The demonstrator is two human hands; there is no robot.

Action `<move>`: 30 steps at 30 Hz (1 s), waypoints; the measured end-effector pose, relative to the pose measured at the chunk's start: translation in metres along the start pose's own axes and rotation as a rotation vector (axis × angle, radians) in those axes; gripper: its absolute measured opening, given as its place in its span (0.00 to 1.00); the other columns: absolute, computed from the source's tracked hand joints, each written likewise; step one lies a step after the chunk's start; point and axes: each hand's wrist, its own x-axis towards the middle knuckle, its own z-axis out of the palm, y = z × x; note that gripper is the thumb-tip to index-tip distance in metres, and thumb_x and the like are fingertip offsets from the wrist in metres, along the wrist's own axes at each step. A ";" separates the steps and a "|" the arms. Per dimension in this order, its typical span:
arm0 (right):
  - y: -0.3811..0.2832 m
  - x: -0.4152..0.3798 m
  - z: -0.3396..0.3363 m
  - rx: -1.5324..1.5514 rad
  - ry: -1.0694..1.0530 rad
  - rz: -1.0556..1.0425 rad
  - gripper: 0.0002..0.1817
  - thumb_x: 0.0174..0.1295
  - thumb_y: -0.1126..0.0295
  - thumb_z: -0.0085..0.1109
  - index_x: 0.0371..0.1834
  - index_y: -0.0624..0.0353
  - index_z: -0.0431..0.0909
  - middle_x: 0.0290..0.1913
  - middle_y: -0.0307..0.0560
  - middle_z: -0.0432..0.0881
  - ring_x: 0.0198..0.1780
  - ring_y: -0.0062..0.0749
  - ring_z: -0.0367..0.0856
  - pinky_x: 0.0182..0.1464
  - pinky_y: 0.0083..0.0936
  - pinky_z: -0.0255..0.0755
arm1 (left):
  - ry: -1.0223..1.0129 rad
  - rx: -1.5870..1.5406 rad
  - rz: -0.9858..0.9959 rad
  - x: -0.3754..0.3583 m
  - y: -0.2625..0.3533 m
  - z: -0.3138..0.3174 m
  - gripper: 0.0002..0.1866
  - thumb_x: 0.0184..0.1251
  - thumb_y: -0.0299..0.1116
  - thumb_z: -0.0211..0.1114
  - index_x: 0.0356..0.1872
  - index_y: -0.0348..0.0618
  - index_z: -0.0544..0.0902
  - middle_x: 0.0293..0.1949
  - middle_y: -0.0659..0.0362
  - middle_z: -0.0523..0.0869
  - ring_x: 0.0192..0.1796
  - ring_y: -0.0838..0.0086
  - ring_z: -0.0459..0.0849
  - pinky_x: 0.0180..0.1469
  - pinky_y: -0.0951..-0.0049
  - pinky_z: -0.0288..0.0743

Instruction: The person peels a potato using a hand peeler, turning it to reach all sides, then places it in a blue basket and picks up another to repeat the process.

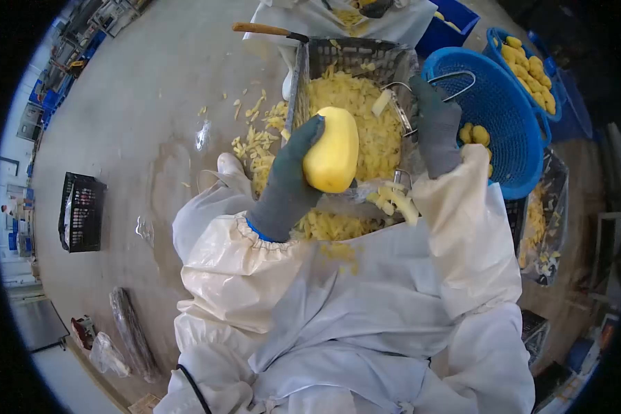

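Observation:
My left hand (288, 181), in a grey-green glove, is closed around a peeled yellow potato (332, 150) above the crate. My right hand (436, 127), gloved alike, is closed on a metal peeler (403, 110); its wire handle loop sticks out to the right, and a strip of peel sits at its blade. Fingers of the right hand are partly hidden. Below both hands stands a dark plastic crate (298, 90) lined with clear plastic and filled with potato peelings (376, 148). More peel strips (393, 200) lie on the near edge by my apron.
A blue basket (507, 148) with a few potatoes stands right of the crate, another blue basket (493, 52) of potatoes behind it. A wooden-handled tool (269, 29) rests at the crate's far left corner. Another person's apron (400, 27) is opposite. Peelings (255, 141) litter the floor.

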 end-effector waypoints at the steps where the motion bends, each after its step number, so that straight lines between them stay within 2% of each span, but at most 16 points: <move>1: 0.005 0.002 0.001 0.031 0.006 0.041 0.12 0.58 0.61 0.61 0.25 0.58 0.76 0.23 0.38 0.77 0.21 0.23 0.75 0.21 0.22 0.67 | 0.011 0.102 0.080 0.001 -0.001 0.001 0.23 0.62 0.34 0.64 0.56 0.35 0.72 0.46 0.55 0.82 0.46 0.70 0.82 0.49 0.69 0.77; 4: 0.046 0.004 0.011 0.150 -0.044 0.184 0.14 0.61 0.59 0.58 0.31 0.59 0.78 0.25 0.41 0.78 0.21 0.28 0.76 0.21 0.24 0.69 | -0.037 0.600 0.398 0.011 0.005 0.001 0.29 0.54 0.28 0.72 0.56 0.35 0.70 0.48 0.53 0.80 0.49 0.71 0.82 0.51 0.67 0.79; 5: 0.055 -0.006 0.009 0.239 -0.216 0.240 0.17 0.64 0.58 0.54 0.45 0.62 0.78 0.34 0.45 0.81 0.27 0.30 0.80 0.25 0.26 0.74 | 0.083 0.670 0.492 0.004 -0.001 0.011 0.33 0.50 0.28 0.74 0.58 0.35 0.68 0.49 0.53 0.79 0.49 0.70 0.82 0.52 0.67 0.78; 8: 0.067 -0.022 0.022 0.499 -0.422 0.507 0.16 0.68 0.60 0.53 0.46 0.63 0.76 0.34 0.44 0.82 0.28 0.29 0.82 0.25 0.25 0.76 | 0.075 0.787 0.560 -0.005 -0.004 0.023 0.34 0.49 0.30 0.75 0.58 0.36 0.68 0.50 0.53 0.78 0.49 0.70 0.81 0.51 0.69 0.78; 9: 0.066 -0.027 0.022 0.529 -0.503 0.451 0.17 0.69 0.61 0.51 0.50 0.64 0.75 0.37 0.45 0.83 0.30 0.31 0.83 0.28 0.25 0.78 | 0.046 0.817 0.630 -0.002 -0.008 0.021 0.34 0.50 0.30 0.74 0.58 0.36 0.67 0.49 0.52 0.79 0.49 0.69 0.81 0.51 0.69 0.78; 11: 0.070 -0.017 0.018 0.160 -0.485 0.203 0.16 0.69 0.63 0.51 0.52 0.64 0.74 0.36 0.46 0.83 0.31 0.30 0.83 0.29 0.25 0.78 | -0.011 0.875 0.769 0.006 -0.015 0.015 0.35 0.50 0.30 0.74 0.59 0.35 0.67 0.48 0.50 0.79 0.49 0.68 0.81 0.51 0.69 0.78; 12: 0.071 -0.013 0.016 -0.023 -0.469 0.080 0.16 0.69 0.64 0.51 0.53 0.64 0.73 0.36 0.46 0.83 0.32 0.30 0.83 0.30 0.25 0.78 | 0.002 0.927 0.716 0.006 -0.013 0.013 0.34 0.50 0.29 0.74 0.59 0.34 0.67 0.48 0.50 0.79 0.49 0.68 0.81 0.51 0.69 0.78; 14: 0.056 -0.009 0.009 0.068 -0.337 0.041 0.13 0.68 0.67 0.52 0.51 0.61 0.76 0.37 0.44 0.81 0.32 0.25 0.80 0.32 0.22 0.75 | 0.025 1.029 0.606 0.005 -0.006 0.009 0.34 0.50 0.29 0.73 0.59 0.33 0.68 0.49 0.50 0.79 0.49 0.68 0.81 0.50 0.69 0.79; 15: 0.046 -0.007 0.008 0.110 -0.269 0.022 0.12 0.67 0.69 0.52 0.50 0.59 0.77 0.37 0.42 0.80 0.33 0.22 0.79 0.32 0.21 0.74 | 0.011 0.997 0.475 0.007 -0.005 0.005 0.33 0.51 0.30 0.73 0.58 0.33 0.69 0.48 0.51 0.80 0.49 0.68 0.81 0.50 0.69 0.79; 18: 0.038 0.007 0.020 0.120 -0.062 -0.111 0.08 0.61 0.68 0.59 0.39 0.60 0.81 0.29 0.40 0.79 0.29 0.20 0.76 0.31 0.20 0.70 | -0.068 0.902 0.144 0.009 -0.005 0.002 0.30 0.52 0.32 0.72 0.57 0.33 0.73 0.46 0.53 0.82 0.48 0.70 0.82 0.49 0.70 0.78; 21: 0.031 0.002 0.025 -0.299 -0.167 -0.010 0.17 0.55 0.61 0.62 0.40 0.65 0.79 0.33 0.48 0.83 0.32 0.32 0.79 0.35 0.26 0.73 | -0.206 0.775 -0.106 0.005 -0.008 0.002 0.25 0.53 0.35 0.70 0.52 0.35 0.77 0.41 0.57 0.84 0.43 0.74 0.83 0.45 0.74 0.77; 24: 0.027 0.002 0.025 -0.379 -0.022 -0.267 0.09 0.56 0.67 0.63 0.31 0.62 0.81 0.23 0.37 0.76 0.27 0.20 0.71 0.32 0.23 0.66 | -0.211 0.775 -0.149 -0.001 -0.010 0.008 0.24 0.52 0.34 0.70 0.51 0.36 0.77 0.41 0.57 0.84 0.42 0.73 0.83 0.44 0.73 0.77; 26: 0.011 0.011 0.017 -0.102 0.008 -0.367 0.11 0.56 0.64 0.65 0.32 0.62 0.81 0.20 0.33 0.72 0.23 0.16 0.68 0.26 0.18 0.63 | -0.197 0.779 -0.078 -0.003 -0.008 0.009 0.24 0.52 0.34 0.70 0.51 0.36 0.77 0.40 0.57 0.84 0.42 0.74 0.83 0.45 0.74 0.76; 27: 0.002 0.012 0.010 -0.033 0.003 -0.374 0.12 0.56 0.64 0.66 0.32 0.62 0.81 0.20 0.33 0.71 0.22 0.16 0.67 0.25 0.17 0.61 | -0.192 0.779 -0.041 -0.003 -0.007 0.009 0.24 0.52 0.34 0.70 0.50 0.36 0.77 0.40 0.58 0.84 0.43 0.74 0.82 0.45 0.74 0.76; 29: -0.016 0.010 0.004 0.189 -0.001 -0.130 0.11 0.55 0.63 0.68 0.29 0.60 0.81 0.18 0.31 0.70 0.17 0.13 0.64 0.19 0.14 0.56 | -0.154 0.784 0.031 0.001 -0.008 0.006 0.25 0.49 0.32 0.73 0.50 0.36 0.77 0.40 0.59 0.83 0.42 0.77 0.81 0.44 0.75 0.76; 30: -0.020 0.003 0.007 0.146 -0.025 -0.081 0.11 0.55 0.64 0.68 0.28 0.59 0.80 0.18 0.31 0.70 0.16 0.13 0.64 0.19 0.14 0.56 | -0.136 0.788 0.065 0.003 -0.009 0.005 0.26 0.47 0.31 0.75 0.50 0.36 0.77 0.40 0.60 0.83 0.41 0.78 0.81 0.44 0.76 0.76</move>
